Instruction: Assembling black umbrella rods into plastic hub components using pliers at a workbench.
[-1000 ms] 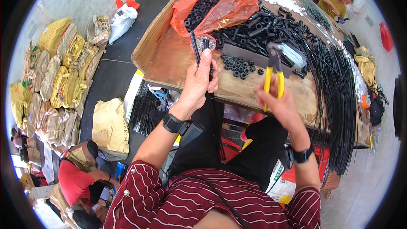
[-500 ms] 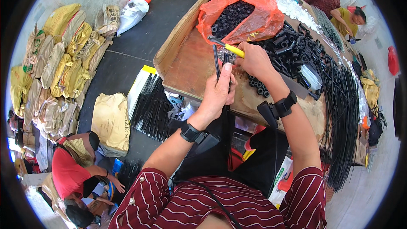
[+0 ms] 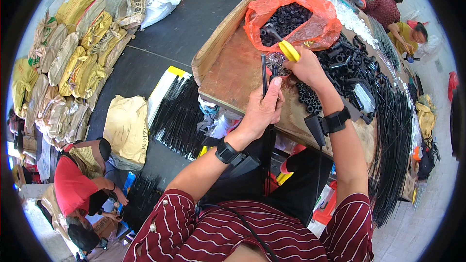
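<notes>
Head view: the left hand (image 3: 263,108) has its fingers closed around black rods (image 3: 264,75), their tips pointing away from the body over the wooden table (image 3: 225,73). The right hand (image 3: 309,69) grips yellow-handled pliers (image 3: 290,51) just beside them, head toward the orange bag (image 3: 321,30); the jaws' exact setting cannot be confirmed.

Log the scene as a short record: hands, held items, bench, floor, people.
Left hand: the person's left hand grips slim black pieces, tops upward
Right hand: the person's right hand grips yellow-handled pliers
Plier head: in front of the orange bag; contact unclear
Bench: wooden bench with loose black parts and long black rods
Floor: stacked sacks at far left
People: red-shirted co-worker, lower left; others, upper right
</notes>
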### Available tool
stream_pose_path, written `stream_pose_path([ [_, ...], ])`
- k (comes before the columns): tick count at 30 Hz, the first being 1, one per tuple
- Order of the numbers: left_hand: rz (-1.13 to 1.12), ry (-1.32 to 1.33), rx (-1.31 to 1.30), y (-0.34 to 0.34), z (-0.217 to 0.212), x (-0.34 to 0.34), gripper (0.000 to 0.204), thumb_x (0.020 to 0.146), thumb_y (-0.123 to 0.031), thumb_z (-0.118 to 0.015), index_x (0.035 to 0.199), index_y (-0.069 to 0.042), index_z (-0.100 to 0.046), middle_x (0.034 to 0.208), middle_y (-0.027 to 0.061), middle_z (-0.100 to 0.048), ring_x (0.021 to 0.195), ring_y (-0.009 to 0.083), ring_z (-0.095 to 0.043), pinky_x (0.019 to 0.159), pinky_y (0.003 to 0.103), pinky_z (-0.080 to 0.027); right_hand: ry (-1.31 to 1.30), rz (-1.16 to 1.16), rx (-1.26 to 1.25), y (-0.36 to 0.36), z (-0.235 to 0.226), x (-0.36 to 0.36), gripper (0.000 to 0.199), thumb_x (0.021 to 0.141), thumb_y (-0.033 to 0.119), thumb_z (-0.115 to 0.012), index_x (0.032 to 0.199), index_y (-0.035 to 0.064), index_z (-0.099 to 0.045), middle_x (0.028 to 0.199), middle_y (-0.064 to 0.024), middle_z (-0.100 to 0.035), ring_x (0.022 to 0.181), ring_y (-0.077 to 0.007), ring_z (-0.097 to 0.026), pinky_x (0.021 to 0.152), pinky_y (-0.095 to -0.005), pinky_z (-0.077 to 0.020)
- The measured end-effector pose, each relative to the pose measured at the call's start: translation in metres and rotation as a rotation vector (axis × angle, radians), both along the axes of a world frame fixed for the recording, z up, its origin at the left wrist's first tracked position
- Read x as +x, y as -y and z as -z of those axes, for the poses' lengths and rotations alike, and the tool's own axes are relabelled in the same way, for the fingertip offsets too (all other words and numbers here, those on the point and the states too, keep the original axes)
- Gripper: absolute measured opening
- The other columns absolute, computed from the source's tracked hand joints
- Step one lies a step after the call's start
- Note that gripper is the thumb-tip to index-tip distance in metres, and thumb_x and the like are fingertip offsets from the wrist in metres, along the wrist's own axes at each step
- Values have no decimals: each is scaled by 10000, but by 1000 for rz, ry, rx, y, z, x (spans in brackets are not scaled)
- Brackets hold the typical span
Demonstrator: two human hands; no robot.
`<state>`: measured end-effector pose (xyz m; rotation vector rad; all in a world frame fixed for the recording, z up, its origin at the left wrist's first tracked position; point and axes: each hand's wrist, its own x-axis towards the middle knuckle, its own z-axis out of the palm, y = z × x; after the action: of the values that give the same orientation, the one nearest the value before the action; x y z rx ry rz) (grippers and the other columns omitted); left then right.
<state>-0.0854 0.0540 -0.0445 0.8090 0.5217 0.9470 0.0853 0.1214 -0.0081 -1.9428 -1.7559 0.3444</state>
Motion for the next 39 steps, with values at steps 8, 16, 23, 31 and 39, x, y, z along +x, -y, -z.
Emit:
stream_pose_path([
  [8, -16, -13, 7, 0, 3, -1, 459, 963, -472, -460, 747, -66, -473, 578, 9, -407, 408, 80, -359, 392, 239, -293, -498, 16, -114, -4, 3, 6, 215, 730, 91, -730, 871, -9, -604, 670, -22, -577, 525, -94, -514, 492, -263, -432],
  [16, -3, -32, 0, 0, 2, 1, 470, 959, -483, -459, 750, -63, -477, 580, 8, -408, 408, 83, -362, 393, 243, -294, -799, 39, -192, 8, -5, 4, 191, 782, 95, -721, 902, 18, -594, 713, -26, -588, 571, -110, -554, 515, -249, -464],
  [23, -50, -55, -1, 4, -1, 6, 419, 963, -451, -476, 844, -55, -541, 610, 0, -465, 410, 73, -373, 399, 238, -300, -1391, -14, -273, 61, -16, 3, 230, 830, 74, -688, 1017, 21, -566, 855, -40, -625, 732, -122, -612, 655, -250, -529],
  [31, -1, -140, 42, 28, -28, 36, 553, 933, -500, -503, 1086, 25, -591, 966, 112, -638, 493, 72, -427, 457, 232, -336, -1041, 252, 200, 123, -7, -4, 216, 824, 35, -679, 988, -20, -549, 786, -48, -624, 678, -107, -599, 616, -243, -489],
  [39, 71, -261, 107, 43, -40, 62, 677, 916, -556, -490, 1163, 73, -547, 1055, 185, -633, 498, 72, -434, 478, 229, -354, -450, 359, 477, 152, 8, 5, 197, 802, 36, -659, 981, 37, -574, 835, -141, -638, 721, -287, -628, 652, -353, -483],
])
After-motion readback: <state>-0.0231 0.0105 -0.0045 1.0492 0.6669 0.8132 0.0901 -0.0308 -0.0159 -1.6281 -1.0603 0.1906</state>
